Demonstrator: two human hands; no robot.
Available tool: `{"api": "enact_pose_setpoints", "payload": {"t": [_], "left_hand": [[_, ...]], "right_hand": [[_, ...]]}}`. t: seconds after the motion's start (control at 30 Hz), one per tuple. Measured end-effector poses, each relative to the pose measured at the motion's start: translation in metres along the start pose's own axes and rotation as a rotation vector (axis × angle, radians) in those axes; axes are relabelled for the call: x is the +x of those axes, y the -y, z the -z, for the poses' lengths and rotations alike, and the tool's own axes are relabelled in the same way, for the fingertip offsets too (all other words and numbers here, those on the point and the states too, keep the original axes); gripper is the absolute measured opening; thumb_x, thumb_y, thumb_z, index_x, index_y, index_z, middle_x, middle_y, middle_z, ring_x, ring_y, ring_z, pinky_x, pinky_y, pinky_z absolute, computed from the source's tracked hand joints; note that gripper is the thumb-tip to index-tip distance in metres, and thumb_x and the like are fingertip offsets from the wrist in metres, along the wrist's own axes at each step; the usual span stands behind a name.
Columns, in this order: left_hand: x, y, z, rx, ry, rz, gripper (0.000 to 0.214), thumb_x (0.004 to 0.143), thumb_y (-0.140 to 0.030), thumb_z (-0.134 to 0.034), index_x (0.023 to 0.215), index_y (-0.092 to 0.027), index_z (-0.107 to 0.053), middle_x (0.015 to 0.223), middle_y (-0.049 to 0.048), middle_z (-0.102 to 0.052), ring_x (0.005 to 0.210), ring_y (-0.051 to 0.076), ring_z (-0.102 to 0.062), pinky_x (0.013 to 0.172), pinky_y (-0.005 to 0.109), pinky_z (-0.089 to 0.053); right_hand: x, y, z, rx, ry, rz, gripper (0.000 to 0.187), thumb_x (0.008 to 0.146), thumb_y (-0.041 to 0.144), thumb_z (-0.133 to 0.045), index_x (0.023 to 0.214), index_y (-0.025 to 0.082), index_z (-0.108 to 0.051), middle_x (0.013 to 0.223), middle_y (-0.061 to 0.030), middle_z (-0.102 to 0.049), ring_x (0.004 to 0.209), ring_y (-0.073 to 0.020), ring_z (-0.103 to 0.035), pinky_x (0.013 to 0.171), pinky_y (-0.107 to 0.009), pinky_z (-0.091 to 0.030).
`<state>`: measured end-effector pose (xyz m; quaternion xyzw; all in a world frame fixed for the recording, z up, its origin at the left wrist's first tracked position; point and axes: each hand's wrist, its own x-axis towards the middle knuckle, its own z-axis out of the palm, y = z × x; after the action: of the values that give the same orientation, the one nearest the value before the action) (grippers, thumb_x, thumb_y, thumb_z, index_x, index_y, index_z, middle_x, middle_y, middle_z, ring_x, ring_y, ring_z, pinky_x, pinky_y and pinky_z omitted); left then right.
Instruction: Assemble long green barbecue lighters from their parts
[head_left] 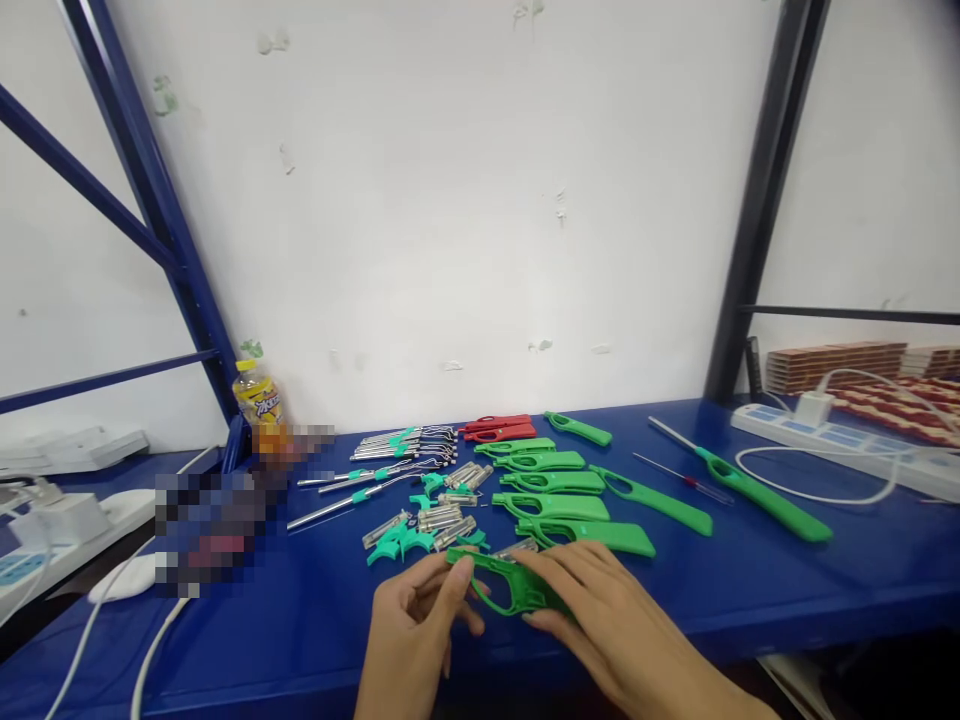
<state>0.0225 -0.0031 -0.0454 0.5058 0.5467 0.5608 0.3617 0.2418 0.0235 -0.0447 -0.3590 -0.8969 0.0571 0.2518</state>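
Close to the table's front edge, I hold a green lighter handle shell [517, 590] with its trigger loop showing. My left hand [420, 620] pinches the narrow front end between thumb and fingers. Around the wider rear part my right hand [600, 610] is closed, with the fingers over the top and the thumb below, hiding much of it. A clear lighter tank [517, 548] shows by the right fingertips; whether it is in the shell or behind it, I cannot tell. Just beyond lie teal triggers [415, 541], more clear tanks [441, 516] and several green handle shells [559, 505].
Metal lighter tubes with wires [409, 445] lie at back left, near red handle shells [499, 428]. Rightward are a screwdriver [686, 482], an assembled green lighter [765, 497] and a power strip [847, 440]. A drink bottle [259, 400] stands left, near white cables [154, 645].
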Motion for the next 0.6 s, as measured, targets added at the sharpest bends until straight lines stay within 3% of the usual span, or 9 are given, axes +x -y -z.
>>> {"api": "enact_pose_setpoints", "payload": {"t": [0.07,0.13,0.2,0.23,0.3,0.37,0.47,0.6], "left_hand": [[0.003,0.002,0.007,0.131,0.007,-0.06,0.053,0.086,-0.068,-0.067,0.081,-0.016,-0.079,0.068,0.0066,-0.075,0.052,0.018,-0.065,0.042,0.023,-0.047],[0.016,0.001,0.026,0.372,-0.036,-0.147,0.054,0.093,-0.067,-0.058,0.09,-0.017,-0.081,0.072,0.0058,-0.077,0.057,0.02,-0.068,0.052,0.027,-0.054],[0.038,-0.005,0.056,0.768,-0.199,-0.266,0.058,0.103,-0.061,-0.039,0.102,-0.021,-0.08,0.081,0.0054,-0.079,0.069,0.022,-0.072,0.064,0.029,-0.058],[0.051,-0.008,0.073,0.859,-0.257,-0.276,0.056,0.105,-0.057,-0.037,0.107,-0.021,-0.079,0.09,0.0074,-0.081,0.08,0.025,-0.074,0.072,0.033,-0.059],[0.079,-0.013,0.104,0.982,-0.28,-0.282,0.045,0.104,-0.05,-0.044,0.111,-0.021,-0.078,0.105,0.0106,-0.08,0.097,0.031,-0.072,0.086,0.041,-0.057],[0.102,-0.013,0.124,1.108,-0.204,-0.298,0.032,0.1,-0.041,-0.055,0.11,-0.02,-0.077,0.11,0.0123,-0.078,0.106,0.033,-0.07,0.096,0.044,-0.054],[0.121,-0.005,0.13,1.296,-0.082,-0.3,0.025,0.1,-0.031,-0.065,0.12,-0.018,-0.072,0.121,0.0118,-0.072,0.117,0.031,-0.066,0.103,0.051,-0.052],[0.128,0.006,0.121,1.468,0.041,-0.286,0.034,0.101,-0.036,-0.069,0.13,-0.018,-0.064,0.132,0.0098,-0.066,0.113,0.026,-0.068,0.095,0.049,-0.059]], "right_hand": [[0.004,-0.007,-0.01,-0.023,-0.022,0.017,0.05,0.103,0.029,-0.067,0.151,0.032,-0.055,0.129,-0.0073,-0.074,0.115,-0.0274,-0.072,0.102,-0.046,-0.06],[0.001,-0.019,-0.015,-0.037,-0.052,0.041,0.049,0.104,0.034,-0.065,0.151,0.033,-0.055,0.125,-0.0069,-0.075,0.111,-0.0265,-0.073,0.094,-0.041,-0.064],[-0.007,-0.034,-0.017,-0.065,-0.101,0.083,0.044,0.106,0.041,-0.059,0.15,0.035,-0.057,0.126,-0.0056,-0.076,0.112,-0.0269,-0.074,0.093,-0.04,-0.064],[-0.012,-0.041,-0.017,-0.081,-0.127,0.1,0.042,0.107,0.044,-0.057,0.149,0.036,-0.059,0.128,-0.0045,-0.076,0.116,-0.0277,-0.073,0.096,-0.041,-0.064],[-0.022,-0.053,-0.017,-0.092,-0.162,0.117,0.041,0.106,0.048,-0.057,0.146,0.037,-0.063,0.13,-0.0021,-0.077,0.12,-0.0281,-0.072,0.101,-0.042,-0.062],[-0.029,-0.06,-0.016,-0.063,-0.141,0.096,0.041,0.105,0.047,-0.06,0.145,0.039,-0.065,0.132,-0.0007,-0.076,0.123,-0.0274,-0.071,0.104,-0.04,-0.061],[-0.033,-0.063,-0.015,-0.003,-0.086,0.037,0.042,0.104,0.045,-0.062,0.146,0.04,-0.064,0.138,-0.0009,-0.073,0.129,-0.0283,-0.067,0.109,-0.041,-0.058],[-0.03,-0.062,-0.013,0.069,-0.086,0.006,0.039,0.103,0.045,-0.064,0.141,0.04,-0.068,0.138,-0.0021,-0.072,0.128,-0.0305,-0.068,0.106,-0.041,-0.06]]}}
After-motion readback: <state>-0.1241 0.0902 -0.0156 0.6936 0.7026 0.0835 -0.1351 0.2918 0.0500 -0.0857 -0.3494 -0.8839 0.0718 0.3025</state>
